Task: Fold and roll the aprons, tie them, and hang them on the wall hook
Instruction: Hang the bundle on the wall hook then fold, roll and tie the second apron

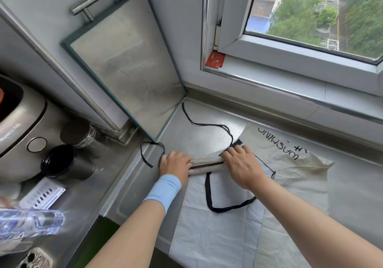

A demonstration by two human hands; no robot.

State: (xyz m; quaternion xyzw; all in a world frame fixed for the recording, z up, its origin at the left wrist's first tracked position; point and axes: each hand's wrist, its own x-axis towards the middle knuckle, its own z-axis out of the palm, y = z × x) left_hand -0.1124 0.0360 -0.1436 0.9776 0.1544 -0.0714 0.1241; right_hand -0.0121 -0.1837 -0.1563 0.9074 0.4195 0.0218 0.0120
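- A person's left hand [175,165] and right hand [242,164] each curl their fingers over one end of a slim roll [207,165] of pale cloth, on a steel table [196,141] by a window.
- The rest of the apron [217,236] lies flat towards the person, with its black neck loop [228,203] resting on it.
- Black ties [207,125] trail loose beyond the roll, unknotted.
- A second apron [300,174], lettered, lies spread out partly beneath.
- The rolling looks barely started, and tying and hanging are not yet done. No wall hook is in view.

Beige apron [207,165], black straps [209,193]
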